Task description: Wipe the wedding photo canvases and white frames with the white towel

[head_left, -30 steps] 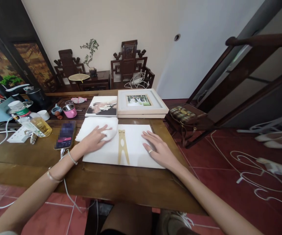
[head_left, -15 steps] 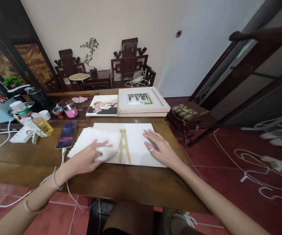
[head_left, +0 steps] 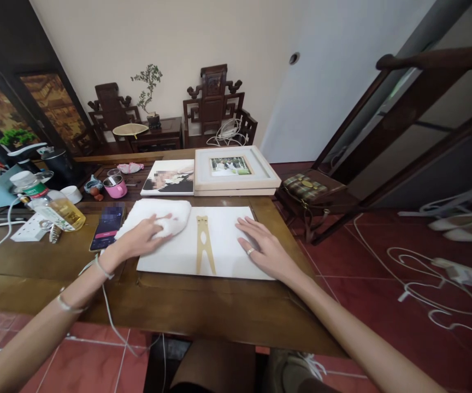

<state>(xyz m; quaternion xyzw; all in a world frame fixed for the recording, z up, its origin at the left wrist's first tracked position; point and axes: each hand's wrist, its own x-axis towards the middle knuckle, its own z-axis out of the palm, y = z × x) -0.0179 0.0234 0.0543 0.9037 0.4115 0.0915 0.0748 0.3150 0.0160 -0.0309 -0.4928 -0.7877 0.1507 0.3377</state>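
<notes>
Soft light, shadowy right side, stretched edges

Just left of the left hand (head_left: 142, 236), a phone (head_left: 108, 225) lies screen up; farther to that side are a white power strip (head_left: 30, 231) and a clear bottle (head_left: 70, 212) of yellow liquid. Beyond the same hand sits a pink cup (head_left: 116, 189). Well past both hands, a low dark table (head_left: 169, 126) bears a bonsai (head_left: 149, 81) and a flat fan (head_left: 129, 130), while coiled white cable (head_left: 230, 132) rests on a carved chair (head_left: 213, 90). Right of the right hand (head_left: 263, 248), a plaid bag (head_left: 306, 186) sits above red floor tiles (head_left: 363, 316).
</notes>
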